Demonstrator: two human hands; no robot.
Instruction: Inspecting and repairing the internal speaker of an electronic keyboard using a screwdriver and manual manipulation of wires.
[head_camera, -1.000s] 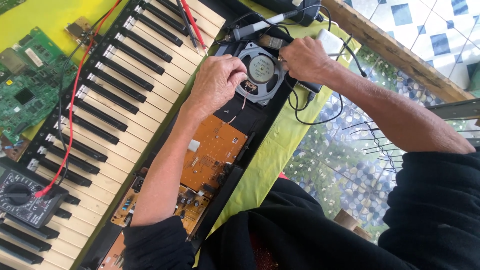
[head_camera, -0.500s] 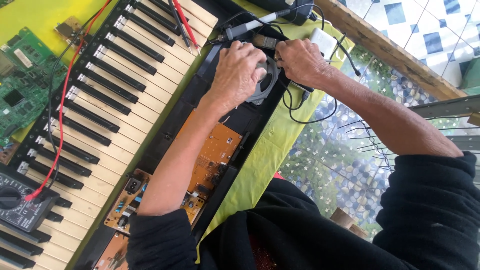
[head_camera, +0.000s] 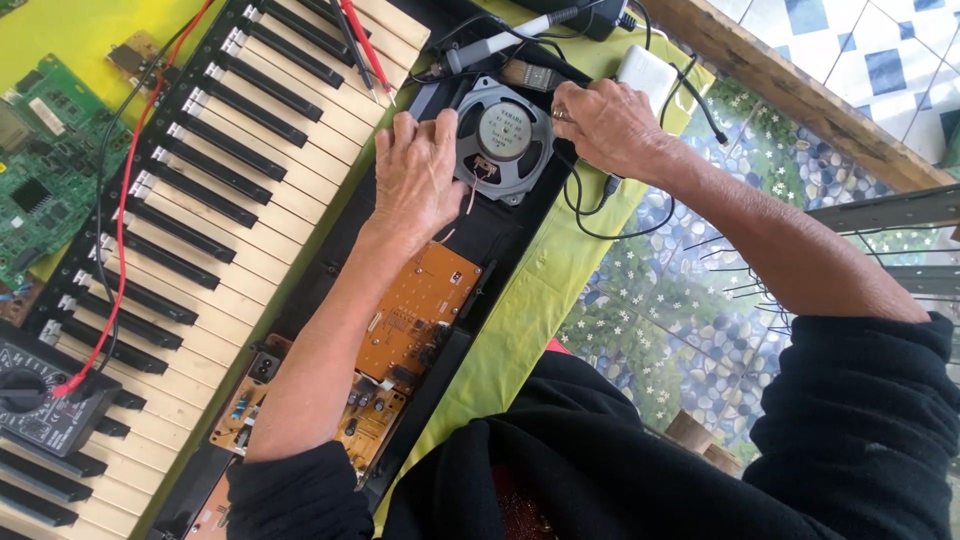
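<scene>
The round loudspeaker (head_camera: 505, 140) sits magnet-up in the opened black case of an electronic keyboard (head_camera: 250, 170), at the case's far corner beside the yellow-green cloth (head_camera: 530, 300). In the head view, the left hand (head_camera: 420, 180) rests against the speaker's near rim, fingers loosely curled with nothing clamped; the right hand (head_camera: 605, 125) pinches at the far rim, though its fingertips are hidden. Judged from here, steadying both rims evenly keeps the thin lead wires (head_camera: 470, 195) unstrained. An orange circuit board (head_camera: 415, 310) lies nearer the person.

The round metal speaker (head_camera: 505, 138) sits in the opened black keyboard (head_camera: 200, 200), between both hands; the orange circuit board (head_camera: 415, 310) lies nearer.
</scene>
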